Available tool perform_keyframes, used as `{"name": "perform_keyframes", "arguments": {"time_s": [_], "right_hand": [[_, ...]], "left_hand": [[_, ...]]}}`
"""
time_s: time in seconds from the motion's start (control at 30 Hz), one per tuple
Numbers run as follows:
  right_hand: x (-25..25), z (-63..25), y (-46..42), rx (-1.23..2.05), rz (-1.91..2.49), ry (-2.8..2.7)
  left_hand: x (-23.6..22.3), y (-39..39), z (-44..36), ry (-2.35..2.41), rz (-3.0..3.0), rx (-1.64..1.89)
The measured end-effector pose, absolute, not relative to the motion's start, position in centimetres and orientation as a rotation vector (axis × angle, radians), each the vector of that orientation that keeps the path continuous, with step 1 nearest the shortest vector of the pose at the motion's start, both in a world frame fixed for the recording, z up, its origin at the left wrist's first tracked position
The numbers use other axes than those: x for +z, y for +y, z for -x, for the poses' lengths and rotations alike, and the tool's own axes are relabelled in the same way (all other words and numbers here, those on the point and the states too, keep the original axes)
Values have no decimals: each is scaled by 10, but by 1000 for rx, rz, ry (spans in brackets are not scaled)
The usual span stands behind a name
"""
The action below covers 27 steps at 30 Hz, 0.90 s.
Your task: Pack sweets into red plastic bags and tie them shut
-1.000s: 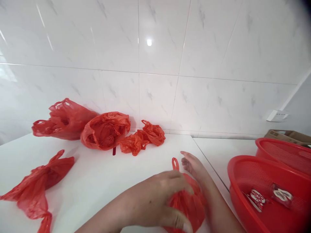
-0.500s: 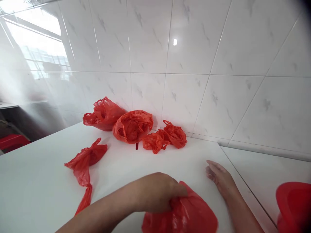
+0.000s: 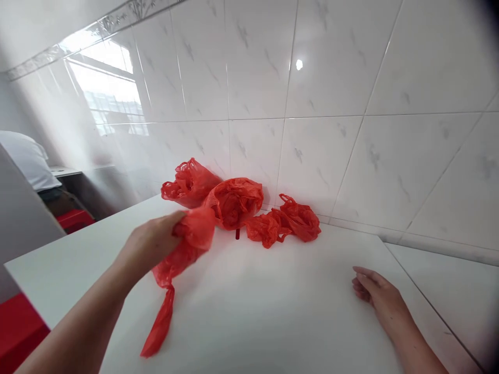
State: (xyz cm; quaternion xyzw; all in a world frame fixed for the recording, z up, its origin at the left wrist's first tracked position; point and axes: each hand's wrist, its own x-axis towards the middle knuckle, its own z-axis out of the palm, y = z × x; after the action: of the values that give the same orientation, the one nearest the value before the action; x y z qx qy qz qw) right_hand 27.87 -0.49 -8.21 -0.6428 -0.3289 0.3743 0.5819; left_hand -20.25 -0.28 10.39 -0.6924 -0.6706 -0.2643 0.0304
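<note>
My left hand [image 3: 159,236] grips a crumpled red plastic bag [image 3: 200,223], its fingers closed round the edge. The held bag is over the left part of the white table and partly covers another red plastic bag [image 3: 160,322], whose twisted tail trails toward me. Whether the two touch I cannot tell. On the right side of the table my right hand [image 3: 378,293] is empty, its fingers loosely bent and the thumb apart.
Against the tiled wall lie a stuffed red bag [image 3: 200,182], a wide-mouthed red bag [image 3: 237,202] and crumpled red bags [image 3: 300,218]. A small dark red piece [image 3: 237,234] lies before them. Red furniture [image 3: 19,330] and white fabric [image 3: 27,158] appear at left.
My left hand has carried the red bag from the near middle to the left, over the bag lying there. My right hand stays by the table seam. The view has turned left.
</note>
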Motion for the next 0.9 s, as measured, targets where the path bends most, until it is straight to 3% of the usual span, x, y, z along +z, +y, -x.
{"name": "perform_keyframes", "arguments": {"time_s": [0.17, 0.33, 0.67, 0.9], "right_hand": [[-83, -280, -4, 868, 1550, -770], [-80, -276, -4, 839, 1562, -799], [-76, -268, -7, 792, 1605, -800], [-84, -273, -3, 785, 1666, -868]], "left_hand": [[123, 14, 235, -2288, 1591, -639], [122, 39, 275, -2503, 1521, -674], [29, 72, 292, -2322, 1509, -882], [-16, 87, 313, -2356, 1989, -567]]}}
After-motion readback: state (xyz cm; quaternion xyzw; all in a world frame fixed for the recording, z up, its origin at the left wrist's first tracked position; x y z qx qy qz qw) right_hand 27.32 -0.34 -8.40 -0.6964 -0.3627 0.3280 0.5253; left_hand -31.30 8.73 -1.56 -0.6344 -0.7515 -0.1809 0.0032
